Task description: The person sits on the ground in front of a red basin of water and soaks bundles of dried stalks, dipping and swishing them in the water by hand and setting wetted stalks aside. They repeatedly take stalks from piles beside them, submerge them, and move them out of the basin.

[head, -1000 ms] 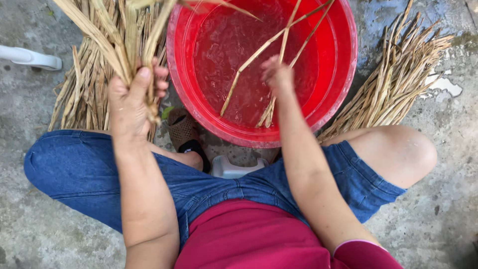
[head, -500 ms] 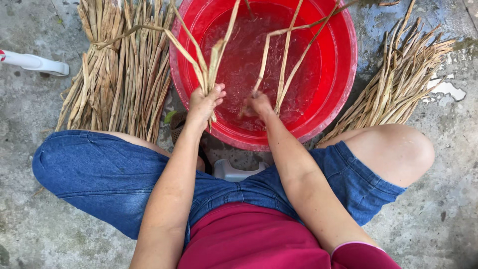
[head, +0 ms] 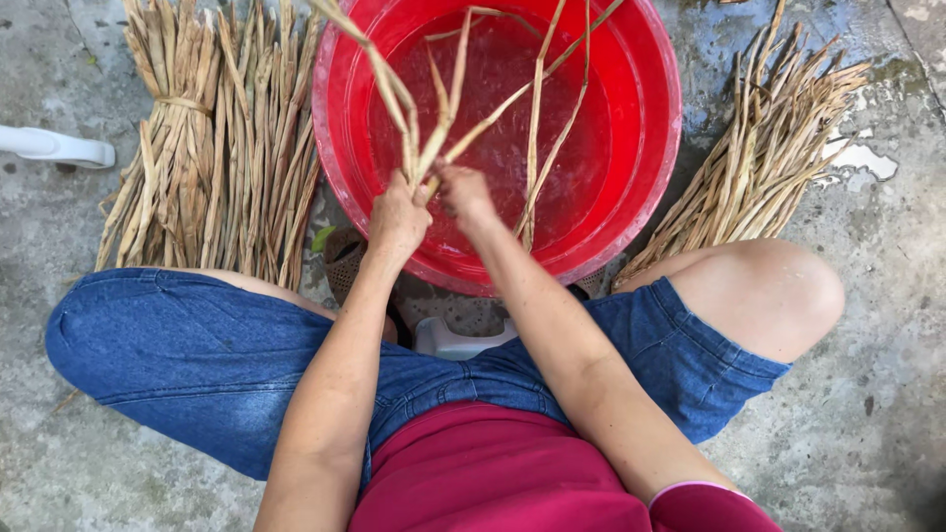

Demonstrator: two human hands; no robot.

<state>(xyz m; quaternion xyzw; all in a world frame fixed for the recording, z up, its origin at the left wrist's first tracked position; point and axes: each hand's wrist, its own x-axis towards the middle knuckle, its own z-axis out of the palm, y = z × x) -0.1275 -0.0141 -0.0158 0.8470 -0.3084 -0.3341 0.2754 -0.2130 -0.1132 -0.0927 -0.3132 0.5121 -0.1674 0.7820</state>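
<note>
Two hands now meet over the red basin [head: 650, 187]: left hand [head: 396, 219] and right hand [head: 463, 194], apart before, fingers pinching one bunch of dried reed stalks [head: 419, 138].

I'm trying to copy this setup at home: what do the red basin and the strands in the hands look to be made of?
The red basin looks like moulded plastic: glossy, uniform colour, slightly translucent wall, rolled rim. The strands held by the left hand and right hand look like dried plant stalks, perhaps reed or grass: matte, tan, fibrous, bending without snapping.
</note>
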